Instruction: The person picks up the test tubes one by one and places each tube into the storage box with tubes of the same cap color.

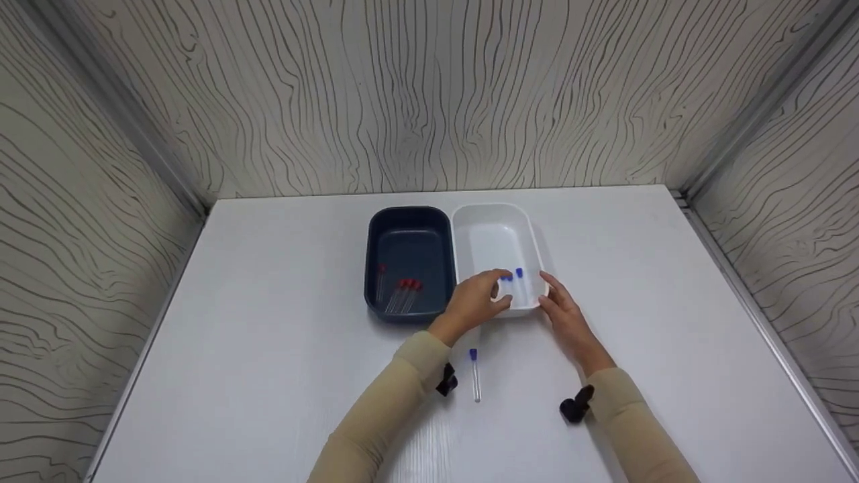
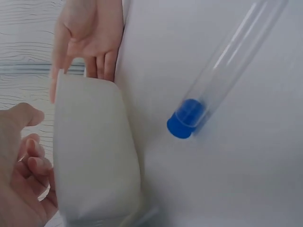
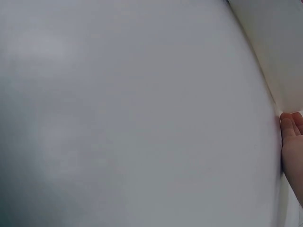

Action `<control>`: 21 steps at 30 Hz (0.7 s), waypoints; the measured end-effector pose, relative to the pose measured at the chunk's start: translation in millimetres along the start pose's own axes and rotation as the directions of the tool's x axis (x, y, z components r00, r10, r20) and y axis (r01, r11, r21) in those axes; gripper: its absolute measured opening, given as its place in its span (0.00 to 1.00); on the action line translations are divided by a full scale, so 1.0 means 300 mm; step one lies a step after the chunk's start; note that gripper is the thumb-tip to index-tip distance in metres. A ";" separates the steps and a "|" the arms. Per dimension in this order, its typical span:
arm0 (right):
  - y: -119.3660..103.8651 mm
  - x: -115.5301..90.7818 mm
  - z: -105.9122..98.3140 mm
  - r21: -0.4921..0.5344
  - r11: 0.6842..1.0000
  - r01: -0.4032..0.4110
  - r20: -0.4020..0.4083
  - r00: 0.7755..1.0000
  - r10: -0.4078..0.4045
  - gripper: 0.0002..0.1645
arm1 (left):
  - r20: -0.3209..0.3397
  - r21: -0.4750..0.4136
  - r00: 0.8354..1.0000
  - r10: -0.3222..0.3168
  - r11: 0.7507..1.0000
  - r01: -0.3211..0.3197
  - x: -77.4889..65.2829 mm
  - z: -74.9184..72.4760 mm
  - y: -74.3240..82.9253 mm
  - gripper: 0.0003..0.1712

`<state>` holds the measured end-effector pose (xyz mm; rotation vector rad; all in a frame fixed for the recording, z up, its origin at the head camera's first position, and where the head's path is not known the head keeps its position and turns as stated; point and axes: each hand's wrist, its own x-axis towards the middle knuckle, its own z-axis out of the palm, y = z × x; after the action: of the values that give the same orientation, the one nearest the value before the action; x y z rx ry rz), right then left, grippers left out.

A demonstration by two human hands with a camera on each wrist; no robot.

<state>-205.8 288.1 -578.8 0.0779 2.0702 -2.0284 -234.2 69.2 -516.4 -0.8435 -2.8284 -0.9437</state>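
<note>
My left hand [image 1: 475,298] hovers over the near end of the white tray [image 1: 493,213], thumb and index finger apart with nothing between them. Under its fingertips lie clear test tubes with blue caps [image 1: 519,272], partly hidden by the hand. At the tray's near right corner, my right hand [image 1: 569,329] holds the wall, thumb at the rim and other fingers along the outer side. The left wrist view shows the left fingers loosely bent beside the tray's front wall [image 2: 94,146]. One more blue-capped test tube [image 1: 476,379] lies on the table in front of the tray.
A dark blue tray [image 1: 409,220] stands against the white one on its left, holding several test tubes with red caps [image 1: 405,284]. Both trays sit on a white table [image 1: 268,302]. Wood-grain panels [image 1: 429,100] rise behind and at the sides.
</note>
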 end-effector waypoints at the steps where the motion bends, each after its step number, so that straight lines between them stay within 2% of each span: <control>1: -0.001 0.000 0.001 -0.002 1.000 0.001 0.000 1.000 -0.001 0.36 | -0.018 -0.009 1.000 0.019 1.000 -0.019 -0.009 -0.003 0.002 0.22; 5: -0.004 0.004 0.004 -0.002 1.000 0.021 0.000 1.000 -0.021 0.35 | -0.074 -0.059 0.995 0.067 0.996 -0.072 -0.049 -0.016 0.012 0.21; 7: -0.006 0.007 0.007 -0.010 0.999 0.039 -0.001 0.999 -0.039 0.34 | -0.081 -0.098 0.994 0.071 0.992 -0.079 -0.070 -0.018 0.016 0.20; 13: -0.006 0.011 0.011 -0.045 0.998 0.044 -0.005 0.999 -0.044 0.34 | -0.031 -0.158 0.998 0.054 0.986 -0.058 -0.130 -0.021 0.015 0.21; 17: -0.003 0.010 0.006 -0.061 0.998 0.017 -0.025 1.000 -0.019 0.34 | 0.008 -0.153 0.998 0.054 0.987 -0.053 -0.162 -0.024 0.009 0.22; 21: -0.002 0.007 0.000 -0.062 0.998 -0.005 -0.034 0.999 0.003 0.34 | 0.018 -0.136 0.998 0.062 0.989 -0.059 -0.189 -0.029 0.001 0.21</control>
<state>-208.1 287.7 -578.7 0.1064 2.1495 -1.9720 -186.9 36.9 -520.9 -0.9541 -2.7654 -1.1345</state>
